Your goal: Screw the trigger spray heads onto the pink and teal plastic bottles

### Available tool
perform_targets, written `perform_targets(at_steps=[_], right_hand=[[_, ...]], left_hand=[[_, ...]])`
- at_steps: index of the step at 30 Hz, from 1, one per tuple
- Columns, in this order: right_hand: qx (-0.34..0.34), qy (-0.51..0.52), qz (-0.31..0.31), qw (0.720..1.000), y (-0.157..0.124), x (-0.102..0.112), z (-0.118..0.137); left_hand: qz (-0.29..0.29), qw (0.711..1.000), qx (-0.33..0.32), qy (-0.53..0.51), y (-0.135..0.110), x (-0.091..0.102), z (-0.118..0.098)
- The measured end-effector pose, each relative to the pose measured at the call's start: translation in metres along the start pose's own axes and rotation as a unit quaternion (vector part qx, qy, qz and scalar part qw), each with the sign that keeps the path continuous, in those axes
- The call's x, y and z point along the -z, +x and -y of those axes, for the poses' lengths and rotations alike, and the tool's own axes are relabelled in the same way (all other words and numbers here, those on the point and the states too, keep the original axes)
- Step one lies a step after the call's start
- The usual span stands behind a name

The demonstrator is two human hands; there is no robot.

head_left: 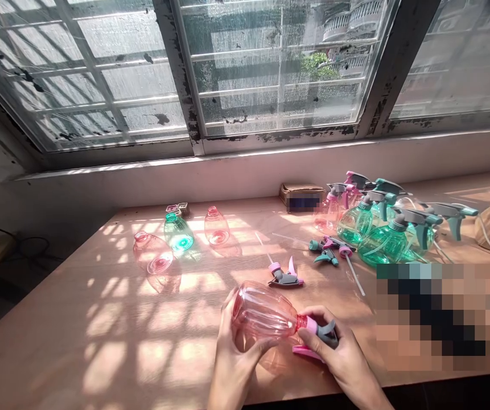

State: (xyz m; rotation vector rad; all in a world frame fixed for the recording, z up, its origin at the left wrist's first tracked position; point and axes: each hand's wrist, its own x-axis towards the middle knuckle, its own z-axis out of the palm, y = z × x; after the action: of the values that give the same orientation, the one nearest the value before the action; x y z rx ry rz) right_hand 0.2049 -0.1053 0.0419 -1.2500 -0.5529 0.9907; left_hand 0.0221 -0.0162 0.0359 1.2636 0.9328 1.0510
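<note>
My left hand [233,356] is wrapped round the body of a clear pink spray bottle [264,312] that lies on its side just above the wooden table [99,341]. At the bottle's neck, my right hand [338,356] grips the pink and grey trigger spray head [319,333]. A loose pink and grey spray head [285,276] with its thin tube lies on the table just beyond the bottle.
Three headless bottles lie at the back left: two pink [153,253] [216,226] and one green [178,232]. Loose spray heads [330,250] and several assembled green and pink bottles [381,228] crowd the right. A small cardboard box [302,196] sits by the wall under the window.
</note>
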Motion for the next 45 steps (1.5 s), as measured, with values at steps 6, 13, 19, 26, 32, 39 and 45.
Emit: perform_targets(at_steps=[6, 13, 19, 26, 32, 39, 45], right_hand=[[-0.003, 0.031, -0.006, 1.0, 0.001, -0.002, -0.001], [0.009, 0.015, 0.006, 1.0, -0.004, -0.005, 0.005], [0.015, -0.002, -0.029, 0.999, -0.001, -0.002, 0.01], [0.001, 0.018, -0.016, 1.0, 0.001, -0.005, 0.001], [-0.016, 0.049, -0.027, 0.998, 0.001, -0.003, -0.001], [-0.001, 0.021, -0.029, 0.999, 0.003, 0.002, 0.003], [-0.006, 0.024, -0.029, 0.999, 0.001, -0.002, -0.004]], left_hand=[[0.014, 1.0, -0.004, 0.004, -0.001, 0.003, 0.005], [0.011, 1.0, 0.011, -0.021, -0.002, 0.002, -0.012], [-0.011, 1.0, -0.006, 0.013, -0.003, -0.002, -0.007], [-0.015, 1.0, -0.004, -0.009, -0.006, 0.001, -0.005], [-0.007, 1.0, 0.001, 0.017, -0.006, -0.002, -0.016], [0.012, 0.999, 0.027, -0.035, -0.002, -0.002, -0.006], [0.007, 0.999, 0.01, -0.039, -0.005, 0.0, -0.006]])
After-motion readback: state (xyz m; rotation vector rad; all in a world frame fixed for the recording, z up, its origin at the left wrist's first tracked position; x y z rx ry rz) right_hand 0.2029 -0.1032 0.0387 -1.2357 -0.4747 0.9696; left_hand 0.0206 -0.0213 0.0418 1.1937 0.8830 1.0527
